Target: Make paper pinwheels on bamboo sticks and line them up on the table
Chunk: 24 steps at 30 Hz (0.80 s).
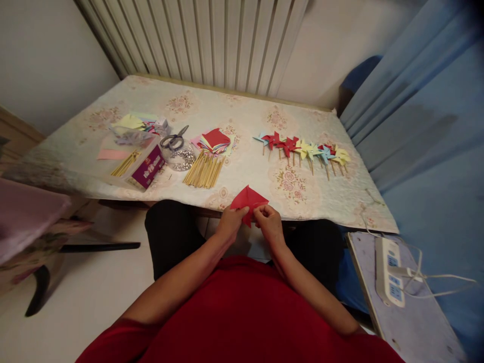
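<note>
A red sheet of paper [248, 197] with cut or folded flaps is held just over the table's front edge. My left hand [231, 221] pinches its lower left side, thumb on top. On the paper's right side, my right hand [269, 220] has thumb and forefinger closed on a flap. Beyond the hands lies a bundle of thin wooden sticks [204, 170]. Behind the sticks sits a stack of coloured paper squares [215, 140], red on top. Several finished paper pinwheels [289, 144] on sticks lie in a row at the right.
Scissors [174, 140] rest on a round clear tub of small metallic pieces [183, 159]. Left of them are a purple-and-white box [148, 169] with sticks and a pile of coloured paper [130, 122]. A power strip [389, 272] with cables lies on a side surface at right.
</note>
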Each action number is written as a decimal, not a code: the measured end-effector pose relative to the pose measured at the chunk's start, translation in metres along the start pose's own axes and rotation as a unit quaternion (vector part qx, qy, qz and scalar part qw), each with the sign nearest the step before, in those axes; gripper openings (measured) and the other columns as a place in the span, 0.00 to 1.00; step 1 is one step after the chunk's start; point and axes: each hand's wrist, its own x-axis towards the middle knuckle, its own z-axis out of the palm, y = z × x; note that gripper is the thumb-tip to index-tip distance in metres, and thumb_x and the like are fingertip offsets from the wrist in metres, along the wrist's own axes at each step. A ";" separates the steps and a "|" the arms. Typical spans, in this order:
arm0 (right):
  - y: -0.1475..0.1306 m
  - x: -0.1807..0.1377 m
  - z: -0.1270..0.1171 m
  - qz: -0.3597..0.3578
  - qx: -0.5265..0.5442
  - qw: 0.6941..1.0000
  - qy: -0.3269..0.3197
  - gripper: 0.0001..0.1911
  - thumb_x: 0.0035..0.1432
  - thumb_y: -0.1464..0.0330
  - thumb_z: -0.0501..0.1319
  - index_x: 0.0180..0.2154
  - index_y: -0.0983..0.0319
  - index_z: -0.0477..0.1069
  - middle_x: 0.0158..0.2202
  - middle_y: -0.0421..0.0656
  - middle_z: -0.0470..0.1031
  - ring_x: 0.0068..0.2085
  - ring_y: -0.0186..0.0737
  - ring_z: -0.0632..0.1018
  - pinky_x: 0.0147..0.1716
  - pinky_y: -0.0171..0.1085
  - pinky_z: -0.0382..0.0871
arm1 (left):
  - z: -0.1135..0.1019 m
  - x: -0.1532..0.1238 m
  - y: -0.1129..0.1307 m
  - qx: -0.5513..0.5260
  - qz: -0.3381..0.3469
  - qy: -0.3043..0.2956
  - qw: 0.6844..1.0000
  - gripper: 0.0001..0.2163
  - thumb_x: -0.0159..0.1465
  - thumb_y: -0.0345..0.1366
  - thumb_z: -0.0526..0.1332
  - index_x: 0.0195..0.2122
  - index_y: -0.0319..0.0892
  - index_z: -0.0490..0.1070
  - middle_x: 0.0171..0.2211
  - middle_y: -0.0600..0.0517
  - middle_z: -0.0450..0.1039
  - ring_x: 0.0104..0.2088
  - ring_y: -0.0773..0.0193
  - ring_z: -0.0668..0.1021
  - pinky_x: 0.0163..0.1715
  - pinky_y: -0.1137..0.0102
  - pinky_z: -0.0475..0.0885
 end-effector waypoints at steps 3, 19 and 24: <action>0.000 0.000 0.000 -0.001 -0.005 1.000 0.000 0.08 0.47 0.62 0.60 0.22 0.59 0.67 0.18 0.36 0.69 0.19 0.34 0.66 0.20 0.34 0.59 | 0.000 0.000 0.000 0.008 0.007 -0.001 1.000 0.07 0.47 0.34 0.67 0.26 0.38 0.73 0.22 0.53 0.73 0.23 0.65 0.73 0.28 0.69 0.68; 0.002 0.009 -0.022 -0.050 -0.023 0.991 0.123 0.14 0.49 0.58 0.63 0.34 0.60 0.71 0.23 0.38 0.71 0.26 0.38 0.71 0.27 0.35 0.65 | -0.006 0.002 0.001 0.056 -0.005 -0.034 0.998 0.09 0.50 0.38 0.65 0.24 0.36 0.76 0.22 0.47 0.76 0.23 0.63 0.75 0.27 0.70 0.69; -0.004 0.029 -0.051 -0.040 0.004 0.999 0.037 0.20 0.49 0.52 0.63 0.35 0.62 0.74 0.30 0.43 0.76 0.31 0.40 0.74 0.31 0.37 0.68 | -0.010 -0.001 0.008 0.095 -0.039 -0.103 0.989 0.10 0.51 0.39 0.65 0.24 0.35 0.77 0.23 0.43 0.78 0.25 0.60 0.77 0.27 0.69 0.70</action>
